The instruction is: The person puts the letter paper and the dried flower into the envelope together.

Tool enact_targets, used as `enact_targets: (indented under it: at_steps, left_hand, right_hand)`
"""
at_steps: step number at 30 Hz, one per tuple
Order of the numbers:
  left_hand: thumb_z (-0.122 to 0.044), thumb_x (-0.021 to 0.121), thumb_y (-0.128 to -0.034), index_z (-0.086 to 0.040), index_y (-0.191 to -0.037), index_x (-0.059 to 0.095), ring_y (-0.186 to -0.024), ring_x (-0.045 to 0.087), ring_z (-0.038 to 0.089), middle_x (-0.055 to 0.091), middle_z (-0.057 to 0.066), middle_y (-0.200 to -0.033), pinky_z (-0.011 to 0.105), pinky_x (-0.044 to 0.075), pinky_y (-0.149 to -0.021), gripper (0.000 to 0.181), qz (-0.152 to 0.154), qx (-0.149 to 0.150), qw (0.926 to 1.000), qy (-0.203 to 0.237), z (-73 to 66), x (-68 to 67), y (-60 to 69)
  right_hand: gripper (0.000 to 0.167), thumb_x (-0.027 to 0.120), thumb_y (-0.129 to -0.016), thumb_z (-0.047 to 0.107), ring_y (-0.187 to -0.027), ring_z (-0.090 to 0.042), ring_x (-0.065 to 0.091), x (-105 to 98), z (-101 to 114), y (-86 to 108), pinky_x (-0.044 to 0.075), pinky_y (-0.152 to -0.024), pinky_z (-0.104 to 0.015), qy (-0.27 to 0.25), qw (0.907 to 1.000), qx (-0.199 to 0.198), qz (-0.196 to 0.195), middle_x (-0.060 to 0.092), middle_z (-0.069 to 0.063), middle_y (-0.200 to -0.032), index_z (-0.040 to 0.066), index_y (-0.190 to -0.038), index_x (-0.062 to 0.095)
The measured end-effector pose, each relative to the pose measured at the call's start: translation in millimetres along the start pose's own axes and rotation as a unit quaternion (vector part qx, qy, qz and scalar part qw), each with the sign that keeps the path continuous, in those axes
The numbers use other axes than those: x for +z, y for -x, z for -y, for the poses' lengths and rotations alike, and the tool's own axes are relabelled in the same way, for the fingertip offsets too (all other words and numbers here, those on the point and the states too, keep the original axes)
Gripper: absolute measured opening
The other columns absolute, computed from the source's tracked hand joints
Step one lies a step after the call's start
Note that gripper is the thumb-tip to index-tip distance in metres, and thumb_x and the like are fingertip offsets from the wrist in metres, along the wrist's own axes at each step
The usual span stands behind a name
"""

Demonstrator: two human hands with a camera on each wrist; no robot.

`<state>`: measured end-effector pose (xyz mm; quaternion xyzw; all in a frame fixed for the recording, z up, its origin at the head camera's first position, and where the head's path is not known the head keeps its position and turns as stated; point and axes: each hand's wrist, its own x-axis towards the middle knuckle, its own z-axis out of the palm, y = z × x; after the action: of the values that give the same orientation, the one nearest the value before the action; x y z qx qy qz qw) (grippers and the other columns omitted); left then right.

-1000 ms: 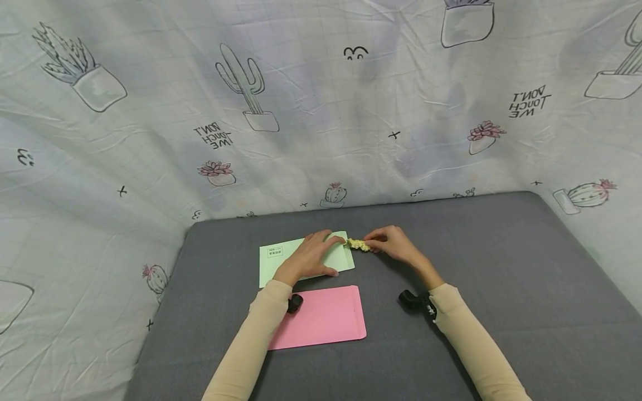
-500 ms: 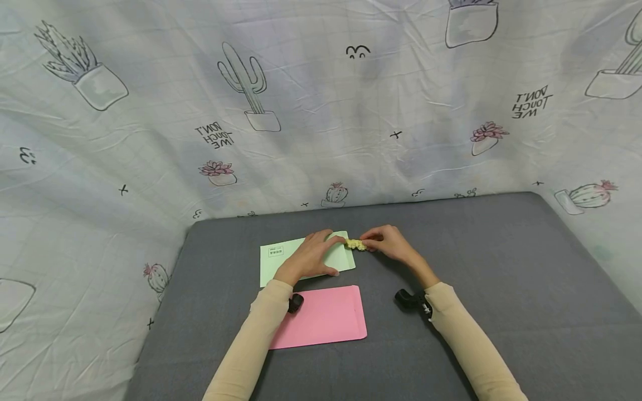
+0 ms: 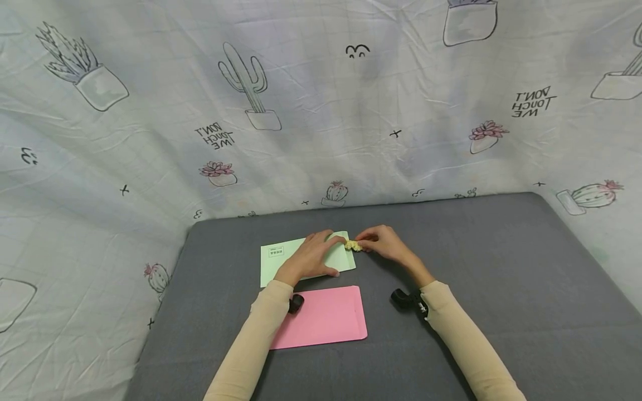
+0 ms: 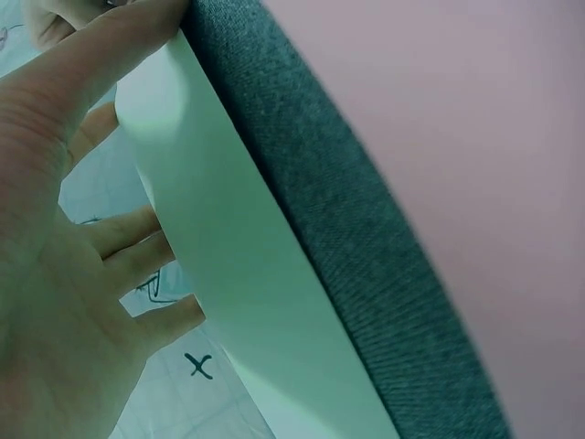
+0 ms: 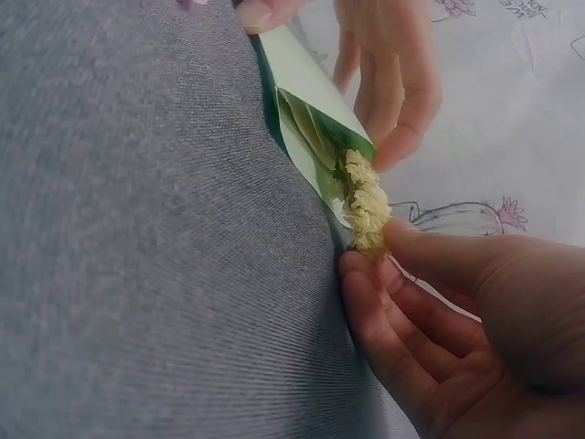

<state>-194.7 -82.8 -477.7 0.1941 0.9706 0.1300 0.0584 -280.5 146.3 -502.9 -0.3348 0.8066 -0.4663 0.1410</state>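
Note:
A light green envelope lies at the back of the table, printed with a small box at its left. My left hand holds it across its width, thumb at the near edge and fingertips at the far edge. Its mouth gapes in the right wrist view, with pale green-yellow layers inside that I cannot make out. Between thumb and fingers my right hand pinches a sprig of yellow dried flowers. The sprig's front end is inside the envelope's mouth; its stem end is hidden by my fingers.
Nearer to me a pink envelope lies flat on the grey cloth-covered table, partly under my left forearm. Behind and beside the table hangs a white curtain with cactus drawings. Black wrist cameras hang below both sleeves.
My right hand has moved left, pushing the yellow flower sprig further into the green envelope, so less of it shows. The left hand and both envelopes have stayed in place.

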Motion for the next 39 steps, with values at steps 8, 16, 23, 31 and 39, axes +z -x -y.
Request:
enact_targets:
  at_steps: [8, 16, 23, 31, 39]
  left_hand:
    - [-0.042, 0.084, -0.0741, -0.027, -0.140, 0.047, -0.139, 0.035, 0.030, 0.039, 0.015, -0.149, 0.049, 0.026, -0.114, 0.077, -0.008, 0.006, 1.0000, -0.002, -1.4, 1.9, 1.6]
    - [-0.043, 0.084, -0.0743, -0.027, -0.140, 0.047, -0.139, 0.036, 0.029, 0.040, 0.015, -0.148, 0.050, 0.027, -0.114, 0.077, -0.016, 0.016, 0.9997, -0.008, -1.0, 2.6, 1.3]
    - [-0.043, 0.084, -0.0746, -0.027, -0.141, 0.047, -0.140, 0.035, 0.029, 0.040, 0.015, -0.148, 0.050, 0.027, -0.114, 0.078, -0.016, 0.012, 0.9998, -0.009, -0.4, 2.7, 2.2]
    - [-0.042, 0.084, -0.0746, -0.026, -0.141, 0.046, -0.139, 0.035, 0.030, 0.040, 0.015, -0.148, 0.050, 0.027, -0.114, 0.078, -0.015, 0.013, 0.9998, -0.008, -0.3, 2.7, 2.2]
    - [-0.043, 0.083, -0.0751, -0.027, -0.142, 0.045, -0.140, 0.035, 0.029, 0.039, 0.015, -0.148, 0.050, 0.026, -0.114, 0.078, -0.011, 0.015, 0.9998, -0.012, 1.5, 2.4, 1.4]
  right_hand:
    - [0.019, 0.064, -0.094, 0.007, -0.076, -0.021, 0.070, 2.0, 3.0, -0.1, 0.057, -0.067, -0.031, -0.006, 1.0000, -0.005, 0.006, 0.073, -0.016, -0.097, -0.003, -0.108, 0.072]
    - [0.020, 0.065, -0.094, 0.008, -0.077, -0.020, 0.070, 5.9, 3.9, -3.9, 0.056, -0.067, -0.030, -0.001, 0.9999, -0.011, 0.010, 0.072, -0.016, -0.098, -0.003, -0.109, 0.071]
    - [0.020, 0.065, -0.094, 0.007, -0.077, -0.021, 0.070, 5.9, 4.9, -3.7, 0.057, -0.067, -0.031, -0.006, 0.9999, -0.008, 0.010, 0.072, -0.016, -0.098, -0.003, -0.109, 0.071]
    - [0.019, 0.066, -0.093, 0.007, -0.077, -0.021, 0.070, 3.3, 4.5, 0.0, 0.057, -0.067, -0.034, -0.010, 0.9999, -0.005, 0.008, 0.073, -0.015, -0.095, -0.003, -0.108, 0.072]
    - [0.019, 0.066, -0.092, 0.007, -0.075, -0.019, 0.069, 4.6, 2.7, -1.1, 0.055, -0.065, -0.029, 0.001, 1.0000, -0.008, 0.000, 0.073, -0.014, -0.093, -0.002, -0.108, 0.072]
